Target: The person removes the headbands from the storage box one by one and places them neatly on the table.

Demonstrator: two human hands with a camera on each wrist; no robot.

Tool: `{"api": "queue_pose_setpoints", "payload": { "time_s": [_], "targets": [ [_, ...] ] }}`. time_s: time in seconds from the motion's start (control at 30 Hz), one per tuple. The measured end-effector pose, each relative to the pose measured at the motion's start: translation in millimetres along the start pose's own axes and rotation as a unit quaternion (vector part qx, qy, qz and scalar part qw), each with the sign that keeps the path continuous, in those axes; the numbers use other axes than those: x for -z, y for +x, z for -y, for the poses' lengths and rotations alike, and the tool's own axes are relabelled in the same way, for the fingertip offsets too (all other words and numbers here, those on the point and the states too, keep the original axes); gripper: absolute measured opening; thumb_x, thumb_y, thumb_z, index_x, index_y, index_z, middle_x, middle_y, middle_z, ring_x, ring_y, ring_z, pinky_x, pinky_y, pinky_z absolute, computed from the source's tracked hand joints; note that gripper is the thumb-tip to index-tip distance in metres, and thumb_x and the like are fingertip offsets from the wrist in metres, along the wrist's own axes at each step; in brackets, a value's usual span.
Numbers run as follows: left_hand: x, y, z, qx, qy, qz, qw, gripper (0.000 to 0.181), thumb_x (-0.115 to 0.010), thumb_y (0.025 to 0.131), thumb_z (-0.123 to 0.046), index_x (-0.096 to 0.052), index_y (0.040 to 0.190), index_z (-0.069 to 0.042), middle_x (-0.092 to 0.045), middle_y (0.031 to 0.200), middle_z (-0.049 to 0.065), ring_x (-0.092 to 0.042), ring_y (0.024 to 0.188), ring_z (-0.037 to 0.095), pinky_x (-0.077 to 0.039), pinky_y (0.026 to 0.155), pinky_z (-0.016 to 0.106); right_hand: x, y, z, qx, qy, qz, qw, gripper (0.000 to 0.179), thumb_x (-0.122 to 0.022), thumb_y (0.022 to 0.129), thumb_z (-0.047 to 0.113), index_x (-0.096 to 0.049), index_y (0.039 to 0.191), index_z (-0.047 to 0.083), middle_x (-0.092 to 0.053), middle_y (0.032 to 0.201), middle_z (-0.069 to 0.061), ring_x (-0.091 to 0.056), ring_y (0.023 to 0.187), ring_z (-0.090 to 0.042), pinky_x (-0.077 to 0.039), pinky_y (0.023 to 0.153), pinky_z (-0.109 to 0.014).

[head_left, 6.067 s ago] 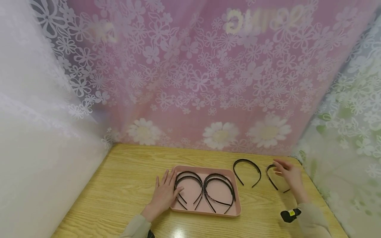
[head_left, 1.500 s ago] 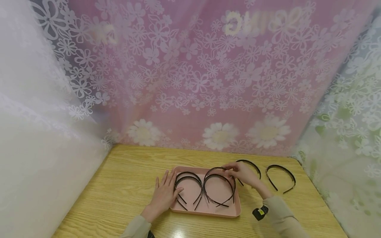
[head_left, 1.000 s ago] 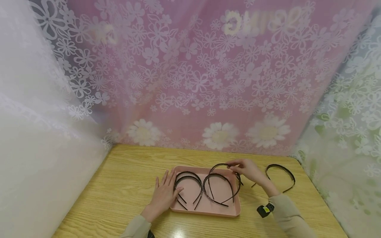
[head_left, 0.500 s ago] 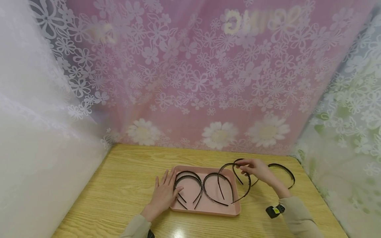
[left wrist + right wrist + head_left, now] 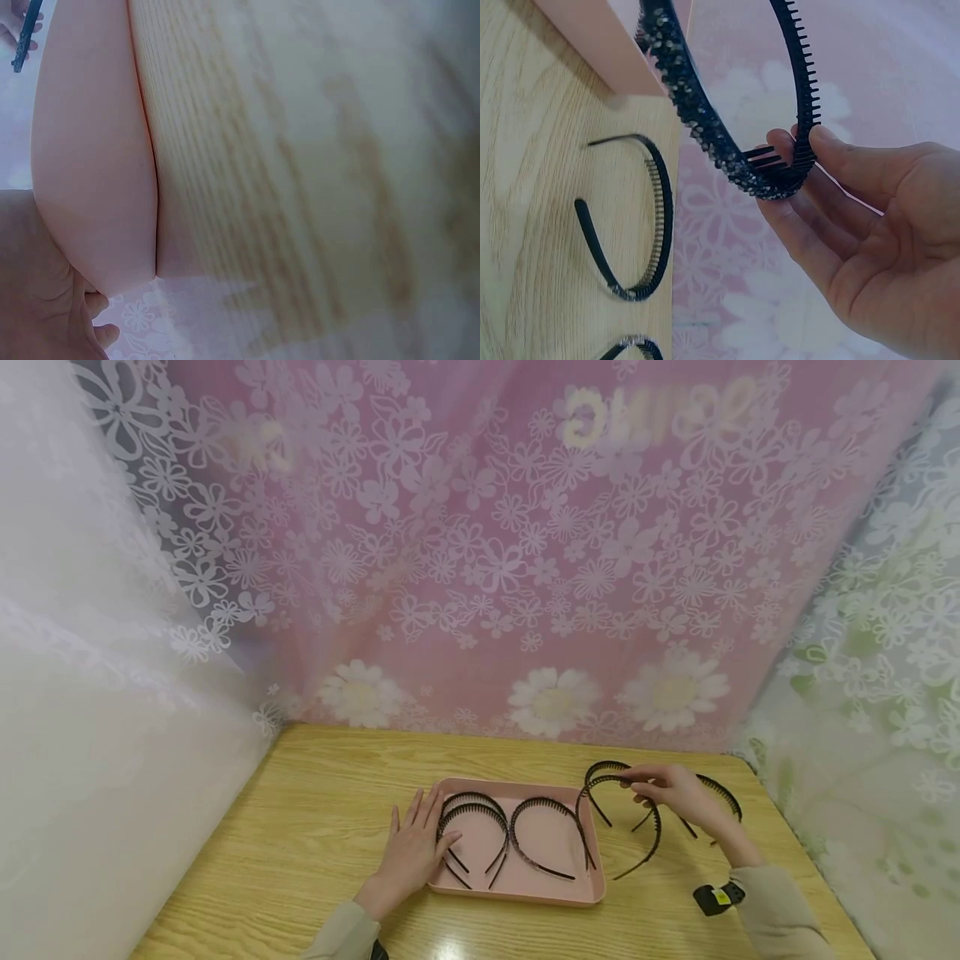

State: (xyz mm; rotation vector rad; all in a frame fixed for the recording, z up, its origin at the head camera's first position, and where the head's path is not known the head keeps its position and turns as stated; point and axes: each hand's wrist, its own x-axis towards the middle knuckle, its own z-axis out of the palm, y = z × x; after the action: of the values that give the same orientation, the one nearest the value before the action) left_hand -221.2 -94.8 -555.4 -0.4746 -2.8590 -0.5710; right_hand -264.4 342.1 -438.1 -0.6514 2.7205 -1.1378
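Note:
My right hand [image 5: 678,793] pinches the top of a black toothed headband [image 5: 658,831] between thumb and fingers, holding it raised just right of the pink tray. Glittery stones cover the outer band of this headband [image 5: 705,139] in the right wrist view. Inside the tray [image 5: 517,897], two overlapping headbands [image 5: 474,807] lie on the left and one headband [image 5: 543,801] on the right. My left hand [image 5: 411,852] rests flat with straight fingers on the tray's left rim, thumb over the edge. The left wrist view shows the tray's outer wall [image 5: 97,150].
Another headband [image 5: 603,765] lies on the wooden table [image 5: 322,793] behind the raised one. Farther right, a headband [image 5: 723,787] is partly covered by my right hand. A pink flowered curtain [image 5: 450,635] hangs along the table's back edge.
From the far-right headband, my right hand came to the tray, took hold of one of the two headbands on its right side, and lifted it out rightward. The left hand stayed put.

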Motion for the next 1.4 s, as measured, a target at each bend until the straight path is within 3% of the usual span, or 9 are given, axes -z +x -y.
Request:
{"api": "queue_pose_setpoints", "payload": {
  "time_s": [0.27, 0.5, 0.77, 0.9, 1.1, 1.4],
  "targets": [
    [2.7, -1.0, -2.8, -0.003, -0.001, -0.002, 1.0, 0.073, -0.054, 0.104, -0.044, -0.032, 0.157, 0.001, -0.028, 0.165, 0.016, -0.025, 0.151, 0.041, -0.019, 0.114, 0.073, 10, -11.5, -3, -0.002, -0.009, 0.007, 0.9999, 0.036, -0.056, 0.105, 0.01, -0.058, 0.134, -0.011, -0.069, 0.117, -0.023, -0.068, 0.083, -0.006, -0.058, 0.068, -0.032],
    [3.2, -1.5, -3.0, -0.003, -0.006, -0.001, 1.0, 0.073, -0.053, 0.104, -0.045, -0.032, 0.157, 0.001, -0.029, 0.165, 0.016, -0.026, 0.15, 0.041, -0.018, 0.114, 0.073, 13, -20.5, -11, -0.016, -0.004, 0.016, 0.9997, 0.036, -0.057, 0.104, 0.009, -0.058, 0.133, -0.013, -0.071, 0.102, -0.012, -0.066, 0.08, -0.005, -0.056, 0.065, -0.031],
    [1.5, -2.6, -2.5, -0.014, -0.013, -0.021, 0.9996, 0.073, -0.057, 0.102, -0.043, -0.035, 0.155, 0.003, -0.032, 0.163, 0.018, -0.029, 0.148, 0.044, -0.019, 0.111, 0.076, 10, -31.6, -27, -0.058, 0.013, 0.01, 0.9982, 0.038, -0.06, 0.103, 0.014, -0.06, 0.134, -0.009, -0.069, 0.114, -0.022, -0.069, 0.083, -0.006, -0.058, 0.068, -0.031],
    [1.3, -1.6, -1.8, -0.011, -0.012, -0.013, 0.9998, 0.073, -0.056, 0.103, -0.043, -0.034, 0.156, 0.002, -0.03, 0.164, 0.018, -0.027, 0.149, 0.043, -0.018, 0.112, 0.075, 7, -34.6, -36, -0.059, 0.026, 0.01, 0.9979, 0.037, -0.06, 0.103, 0.011, -0.06, 0.133, -0.011, -0.065, 0.118, -0.029, -0.07, 0.083, -0.007, -0.058, 0.067, -0.031],
    [2.0, -0.7, -1.0, -0.005, -0.003, -0.003, 1.0, 0.074, -0.054, 0.103, -0.045, -0.032, 0.158, 0.0, -0.028, 0.165, 0.015, -0.025, 0.151, 0.041, -0.018, 0.114, 0.074, 2, -37.4, -46, -0.068, 0.044, 0.021, 0.9965, 0.037, -0.06, 0.103, 0.009, -0.059, 0.133, -0.013, -0.067, 0.113, -0.03, -0.072, 0.084, -0.014, -0.059, 0.067, -0.031],
    [2.4, -1.9, -2.1, -0.011, -0.008, -0.011, 0.9998, 0.073, -0.056, 0.103, -0.044, -0.034, 0.156, 0.002, -0.031, 0.163, 0.017, -0.028, 0.149, 0.043, -0.019, 0.112, 0.074, -6, -42.6, -57, -0.075, 0.047, 0.049, 0.9948, 0.036, -0.058, 0.103, 0.007, -0.059, 0.132, -0.014, -0.07, 0.103, -0.026, -0.07, 0.081, -0.02, -0.056, 0.064, -0.032]
  ]
}}
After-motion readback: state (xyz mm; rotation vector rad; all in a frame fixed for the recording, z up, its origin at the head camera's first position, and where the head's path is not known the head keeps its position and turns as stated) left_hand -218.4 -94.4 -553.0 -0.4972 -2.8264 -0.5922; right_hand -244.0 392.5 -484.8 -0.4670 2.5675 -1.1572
